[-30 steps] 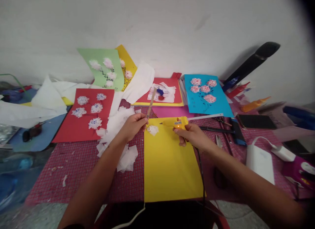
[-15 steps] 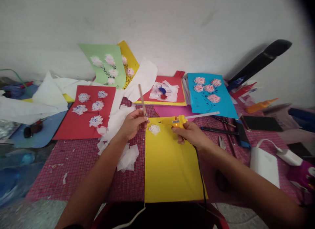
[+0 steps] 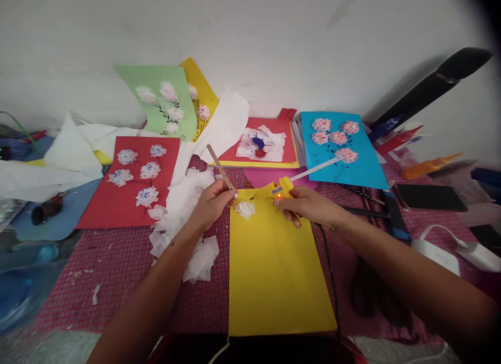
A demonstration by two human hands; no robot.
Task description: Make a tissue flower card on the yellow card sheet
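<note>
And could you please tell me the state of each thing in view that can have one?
Left hand, closed on the wooden stick
Wooden stick, held tilted
Right hand, closed around the glue gun
Glue gun, orange light lit, glue stick protruding
Front yellow sheet, flat, bearing one white flower
Tissue pieces, loosely heaped
Green sheet, propped up, curved
Left red sheet, bearing five flowers
Phone, screen dark

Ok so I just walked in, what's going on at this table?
A person's right hand holds a yellow glue gun, its orange light lit. The left hand pinches a flat wooden stick; the gun's nozzle points toward its lower end. Below, a yellow sheet bears one white paper flower. White tissue pieces lie to the left.
</note>
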